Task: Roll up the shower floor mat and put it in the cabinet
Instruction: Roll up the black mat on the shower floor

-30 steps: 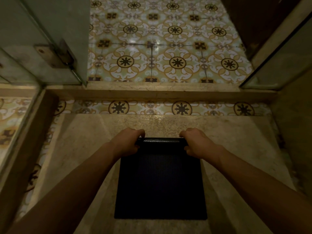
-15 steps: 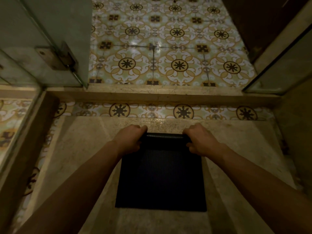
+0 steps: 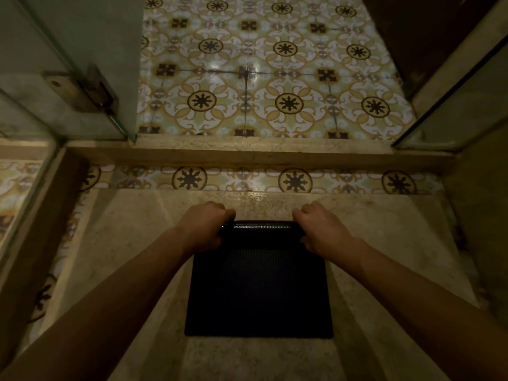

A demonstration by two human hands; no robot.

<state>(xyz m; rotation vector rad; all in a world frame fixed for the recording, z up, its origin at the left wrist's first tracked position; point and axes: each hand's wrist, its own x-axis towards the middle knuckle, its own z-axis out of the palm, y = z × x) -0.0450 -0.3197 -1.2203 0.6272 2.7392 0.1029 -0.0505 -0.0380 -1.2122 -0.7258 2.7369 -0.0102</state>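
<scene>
A dark, fine-textured shower floor mat (image 3: 259,292) lies on the beige stone shower floor (image 3: 132,257). Its far edge is curled into a tight roll (image 3: 261,228), and the flat part stretches back toward me. My left hand (image 3: 204,225) is closed on the left end of the roll. At the right end, my right hand (image 3: 320,228) grips the roll the same way. Both forearms reach in from the bottom corners. No cabinet is in view.
A raised stone threshold (image 3: 261,151) crosses the view beyond the mat, with patterned yellow tiles (image 3: 247,72) past it. A glass door with a metal hinge (image 3: 82,89) stands at the left, and a glass panel (image 3: 453,111) at the right. Walls close in on both sides.
The roll has grown a little and the flat part of the mat is shorter. Both hands stay on the roll's ends; the view has shifted slightly.
</scene>
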